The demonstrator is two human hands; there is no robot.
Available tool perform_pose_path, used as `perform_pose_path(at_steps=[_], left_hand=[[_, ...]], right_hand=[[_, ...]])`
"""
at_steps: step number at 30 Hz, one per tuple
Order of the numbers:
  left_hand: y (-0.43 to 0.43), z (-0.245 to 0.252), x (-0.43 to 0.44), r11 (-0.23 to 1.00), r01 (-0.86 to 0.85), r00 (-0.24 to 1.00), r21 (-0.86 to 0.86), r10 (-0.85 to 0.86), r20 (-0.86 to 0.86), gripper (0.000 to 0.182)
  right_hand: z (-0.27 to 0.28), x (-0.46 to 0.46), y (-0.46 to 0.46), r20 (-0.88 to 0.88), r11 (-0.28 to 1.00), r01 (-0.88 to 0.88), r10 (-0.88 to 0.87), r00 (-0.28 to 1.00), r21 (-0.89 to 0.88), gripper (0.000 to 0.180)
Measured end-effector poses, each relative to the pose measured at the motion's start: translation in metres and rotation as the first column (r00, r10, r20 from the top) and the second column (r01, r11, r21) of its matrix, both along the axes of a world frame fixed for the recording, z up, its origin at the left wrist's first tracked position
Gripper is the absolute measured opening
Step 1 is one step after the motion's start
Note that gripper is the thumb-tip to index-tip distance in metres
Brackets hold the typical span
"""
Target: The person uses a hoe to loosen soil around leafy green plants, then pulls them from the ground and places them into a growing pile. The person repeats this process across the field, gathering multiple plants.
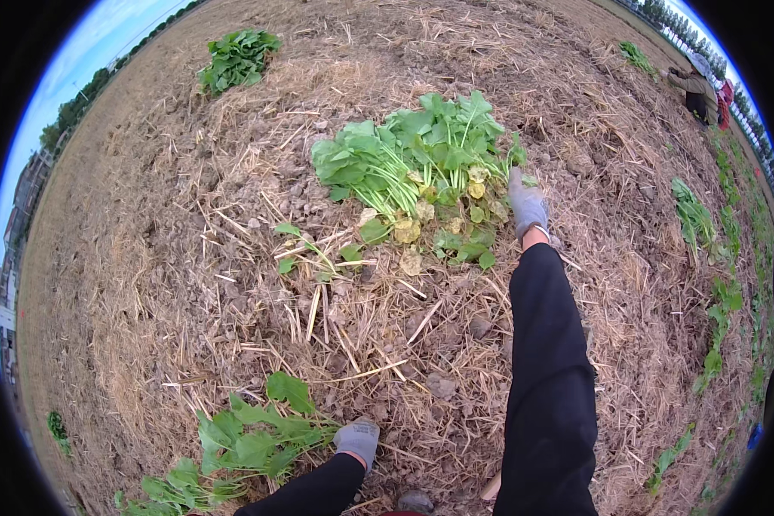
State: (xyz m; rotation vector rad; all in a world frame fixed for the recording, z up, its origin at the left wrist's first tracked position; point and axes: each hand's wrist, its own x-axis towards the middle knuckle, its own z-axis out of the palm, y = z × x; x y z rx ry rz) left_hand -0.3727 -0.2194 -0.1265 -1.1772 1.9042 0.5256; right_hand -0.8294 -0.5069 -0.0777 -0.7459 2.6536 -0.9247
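My right hand (527, 203), in a grey work glove, is stretched forward at the right end of a pile of leafy green plants (426, 145). Its fingertips touch or hold a small leafy plant (516, 152); how firmly cannot be told. Several yellowed leaves (407, 230) lie along the near side of the pile. Low in the view, my gloved left hand (357, 438) is closed around the stem ends of a leafy green plant (258, 438), whose leaves spread to the left over the straw. More leafy plants (184, 484) lie beyond those leaves at the lower left.
Straw-littered soil (168, 290) surrounds the plants. Another green pile (240, 59) lies at the upper left. A row of low plants (716, 335) runs along the right, beside a loose bunch (692, 216). A person in a hat (698, 90) crouches at the far upper right.
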Motion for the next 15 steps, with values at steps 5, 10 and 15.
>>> perform_pose_path(at_steps=[5, 10, 15], left_hand=[[-0.008, -0.001, -0.006, 0.991, -0.098, 0.994, 0.089, 0.093, 0.060, 0.026], [-0.011, -0.004, -0.005, 0.989, -0.090, 0.995, 0.117, 0.086, 0.040, 0.026], [-0.008, -0.008, -0.005, 0.996, -0.045, 0.998, 0.078, 0.042, 0.037, 0.024]], right_hand=[[0.004, 0.003, -0.009, -0.108, 0.997, -0.080, 0.078, 0.991, -0.012, 0.045], [0.020, 0.013, -0.019, 0.409, 0.577, 0.230, 0.201, 0.890, -0.784, 0.035], [0.038, 0.057, -0.016, 0.192, 0.915, -0.268, 0.333, 0.923, -0.302, 0.040]])
